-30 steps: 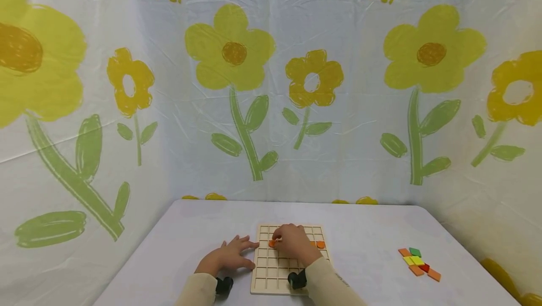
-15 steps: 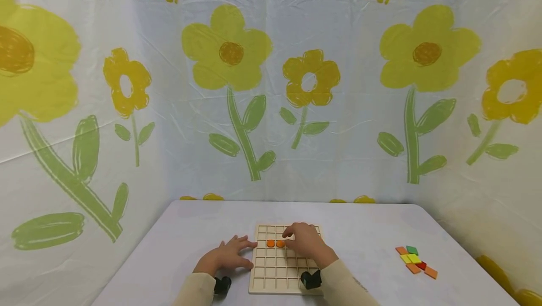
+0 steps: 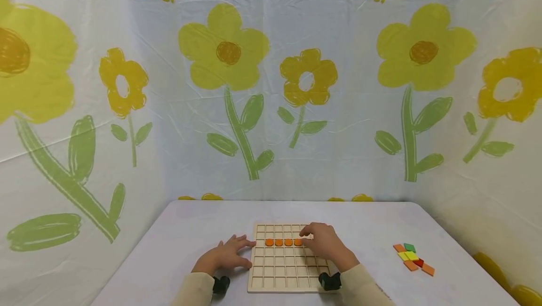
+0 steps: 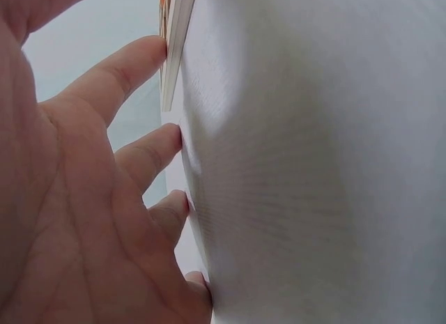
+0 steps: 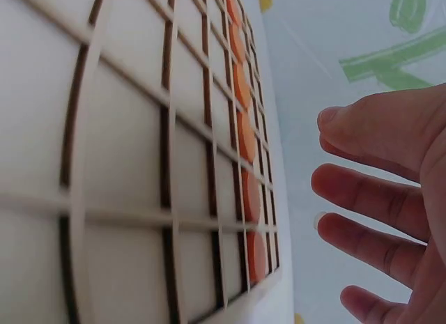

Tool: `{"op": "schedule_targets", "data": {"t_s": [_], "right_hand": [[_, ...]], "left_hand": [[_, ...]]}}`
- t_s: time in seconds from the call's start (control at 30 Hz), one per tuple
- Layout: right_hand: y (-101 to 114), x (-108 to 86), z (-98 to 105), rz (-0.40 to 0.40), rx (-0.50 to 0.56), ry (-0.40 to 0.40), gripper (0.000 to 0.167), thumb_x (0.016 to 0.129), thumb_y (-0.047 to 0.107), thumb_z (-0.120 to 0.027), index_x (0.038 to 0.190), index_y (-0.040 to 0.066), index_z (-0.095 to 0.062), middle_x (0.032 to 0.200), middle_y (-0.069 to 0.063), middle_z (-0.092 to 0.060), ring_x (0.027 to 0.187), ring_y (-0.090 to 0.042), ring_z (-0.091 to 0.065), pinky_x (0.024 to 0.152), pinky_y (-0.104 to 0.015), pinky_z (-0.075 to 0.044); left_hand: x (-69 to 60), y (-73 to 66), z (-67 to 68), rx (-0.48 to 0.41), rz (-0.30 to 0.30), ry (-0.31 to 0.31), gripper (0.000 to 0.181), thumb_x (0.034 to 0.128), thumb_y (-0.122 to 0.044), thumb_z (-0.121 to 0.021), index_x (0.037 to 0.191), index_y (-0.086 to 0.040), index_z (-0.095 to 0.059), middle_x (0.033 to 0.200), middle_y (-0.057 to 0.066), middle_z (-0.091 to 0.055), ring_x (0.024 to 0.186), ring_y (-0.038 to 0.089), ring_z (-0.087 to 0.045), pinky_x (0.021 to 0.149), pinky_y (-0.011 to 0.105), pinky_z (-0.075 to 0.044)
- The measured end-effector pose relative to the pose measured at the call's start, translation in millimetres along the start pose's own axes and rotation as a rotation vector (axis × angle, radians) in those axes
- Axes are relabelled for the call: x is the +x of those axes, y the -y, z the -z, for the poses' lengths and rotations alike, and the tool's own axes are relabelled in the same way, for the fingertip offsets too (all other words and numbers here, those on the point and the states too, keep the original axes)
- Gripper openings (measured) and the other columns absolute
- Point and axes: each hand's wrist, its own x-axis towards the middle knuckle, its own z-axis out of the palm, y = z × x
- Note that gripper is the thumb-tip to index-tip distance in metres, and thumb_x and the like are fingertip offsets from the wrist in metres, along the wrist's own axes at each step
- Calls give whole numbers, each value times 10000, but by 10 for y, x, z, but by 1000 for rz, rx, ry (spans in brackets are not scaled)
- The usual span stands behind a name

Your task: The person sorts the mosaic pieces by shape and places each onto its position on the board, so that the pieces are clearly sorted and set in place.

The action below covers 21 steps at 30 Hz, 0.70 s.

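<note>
A wooden grid board (image 3: 281, 270) lies on the table in front of me. Along one of its upper rows sit several orange discs (image 3: 278, 242), one to a cell; the right wrist view shows this row of discs (image 5: 244, 136) at a slant. My left hand (image 3: 228, 254) has its fingers spread at the board's left side; in the left wrist view one fingertip (image 4: 157, 49) touches the board's edge and others rest on the tabletop. My right hand (image 3: 328, 245) hovers over the board's upper right, covering the row's right end. Its fingers are apart and hold nothing.
To the right on the white table (image 3: 364, 230) lies a loose group of flat tiles: orange tiles (image 3: 428, 269), a green tile (image 3: 409, 247), yellow tiles (image 3: 411, 256) and a red tile (image 3: 418, 262). A flower-printed cloth (image 3: 271, 155) surrounds the table.
My right hand has moved rightward along the row, uncovering more orange discs. Its fingers were at the leftmost disc a second ago. The left hand stays at the board's edge.
</note>
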Motion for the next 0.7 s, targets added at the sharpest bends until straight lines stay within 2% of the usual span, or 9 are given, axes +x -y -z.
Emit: {"op": "schedule_targets", "data": {"t_s": [0.23, 0.47, 0.7], "right_hand": [[-223, -80, 58, -74, -50, -23, 120, 877, 220, -689, 962, 156, -745, 971, 34, -711, 967, -245, -654, 872, -538, -476], [-353, -192, 173, -148, -84, -21, 101, 844, 204, -729, 935, 162, -744, 964, 30, -705, 965, -231, -649, 871, -499, -499], [-541, -315, 298, -212, -104, -19, 106, 837, 189, -732, 942, 172, -741, 970, 29, -699, 967, -234, -647, 863, -495, -507]], "left_hand": [[24, 38, -4, 14, -9, -5, 605, 771, -428, -731, 1332, -263, -579, 1538, 114, -378, 1461, 444, -191, 1098, 738, -78], [56, 67, -17, 19, -8, -5, 617, 769, -441, -730, 1339, -266, -573, 1540, 107, -379, 1462, 439, -194, 1099, 737, -80], [32, 21, 1, 9, -9, 1, 603, 773, -426, -733, 1331, -258, -580, 1538, 118, -379, 1460, 448, -190, 1098, 738, -76]]}}
